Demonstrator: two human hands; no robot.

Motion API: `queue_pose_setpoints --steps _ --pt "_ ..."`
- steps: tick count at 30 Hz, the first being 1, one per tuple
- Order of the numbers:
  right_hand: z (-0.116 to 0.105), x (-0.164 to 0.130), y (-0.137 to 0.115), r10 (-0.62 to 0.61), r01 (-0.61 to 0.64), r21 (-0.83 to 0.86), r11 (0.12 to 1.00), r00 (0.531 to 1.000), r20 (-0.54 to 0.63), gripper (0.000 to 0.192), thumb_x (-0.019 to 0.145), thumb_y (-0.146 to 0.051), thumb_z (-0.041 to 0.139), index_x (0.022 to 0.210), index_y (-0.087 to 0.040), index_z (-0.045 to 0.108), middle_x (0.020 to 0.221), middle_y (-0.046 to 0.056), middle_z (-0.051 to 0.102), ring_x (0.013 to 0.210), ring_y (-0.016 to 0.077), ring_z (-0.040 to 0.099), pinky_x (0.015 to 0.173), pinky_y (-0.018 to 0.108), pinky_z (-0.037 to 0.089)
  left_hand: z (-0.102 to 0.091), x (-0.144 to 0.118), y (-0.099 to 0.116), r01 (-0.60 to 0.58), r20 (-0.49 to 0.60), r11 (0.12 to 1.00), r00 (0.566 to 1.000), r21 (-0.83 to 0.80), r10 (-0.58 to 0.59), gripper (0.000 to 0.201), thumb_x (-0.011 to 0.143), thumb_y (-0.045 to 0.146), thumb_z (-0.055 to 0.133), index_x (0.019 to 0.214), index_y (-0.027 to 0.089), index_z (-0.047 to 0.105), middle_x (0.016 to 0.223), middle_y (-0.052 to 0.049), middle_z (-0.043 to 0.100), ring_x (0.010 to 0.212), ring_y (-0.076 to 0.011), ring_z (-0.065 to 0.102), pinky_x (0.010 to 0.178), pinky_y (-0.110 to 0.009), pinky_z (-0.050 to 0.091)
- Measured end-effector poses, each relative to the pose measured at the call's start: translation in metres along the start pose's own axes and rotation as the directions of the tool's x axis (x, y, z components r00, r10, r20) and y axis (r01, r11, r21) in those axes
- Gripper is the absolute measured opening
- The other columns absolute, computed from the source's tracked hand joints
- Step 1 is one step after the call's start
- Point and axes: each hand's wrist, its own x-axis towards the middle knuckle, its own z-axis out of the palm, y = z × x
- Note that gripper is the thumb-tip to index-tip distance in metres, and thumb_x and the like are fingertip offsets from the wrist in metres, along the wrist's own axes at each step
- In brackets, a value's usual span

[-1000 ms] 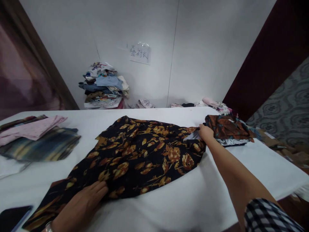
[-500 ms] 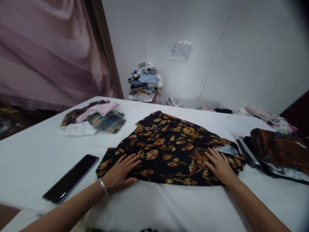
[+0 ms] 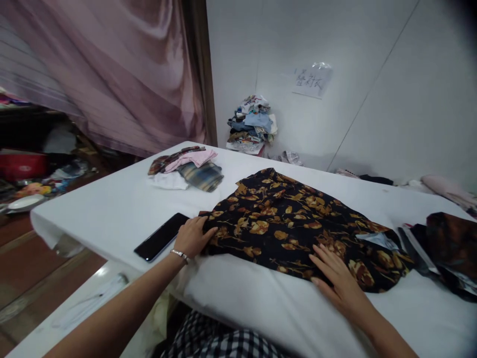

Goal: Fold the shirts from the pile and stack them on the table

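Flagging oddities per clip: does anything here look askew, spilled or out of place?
Little stands out. The phone lies near the table edge, right beside the left hand gripping the floral shirt. The pile of clothes behind it is loosely stacked.

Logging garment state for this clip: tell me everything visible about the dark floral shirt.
The floral shirt is thin black fabric printed with golden-brown leaves, lying spread and slightly rumpled on the white table. A pale inner patch shows near its right end. The left hand grips its left edge; the right hand lies flat on its near hem.
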Motion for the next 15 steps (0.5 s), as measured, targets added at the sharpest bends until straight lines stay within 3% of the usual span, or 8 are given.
queue_pose_setpoints --steps 4,9,15 --pt "0.013 0.008 -0.007 0.092 -0.096 0.022 0.995 0.984 0.153 0.056 0.092 -0.052 0.045 0.141 -0.026 0.048 0.153 0.008 0.034 0.142 0.0301 0.029 0.113 0.056 0.029 -0.005 -0.001 0.002 0.055 0.013 0.998 0.998 0.001 -0.055 0.052 0.087 0.054 0.048 0.118 0.015 0.063 0.114 -0.013 0.065 0.108 -0.0301 0.058 0.092 -0.042 0.047" --pt "0.02 0.009 -0.007 0.149 -0.154 0.032 0.988 0.981 0.123 0.053 0.092 -0.052 0.044 0.138 -0.025 0.052 0.152 0.009 0.036 0.142 0.0291 0.029 0.114 0.057 0.026 -0.003 0.005 0.004 0.125 0.004 0.99 0.992 -0.064 -0.125 0.054 0.086 0.054 0.05 0.124 0.017 0.059 0.129 -0.013 0.059 0.117 -0.0321 0.053 0.094 -0.044 0.045" --pt "0.008 0.022 -0.024 0.187 -0.187 0.048 0.981 0.982 -0.015 0.052 0.094 -0.05 0.043 0.138 -0.025 0.052 0.151 0.009 0.038 0.143 0.029 0.028 0.113 0.057 0.028 0.001 0.015 0.009 -0.106 -0.01 0.989 0.994 -0.107 0.105 0.025 0.088 0.032 0.05 0.097 0.018 0.068 0.107 -0.01 0.068 0.105 -0.0248 0.059 0.092 -0.034 0.045"
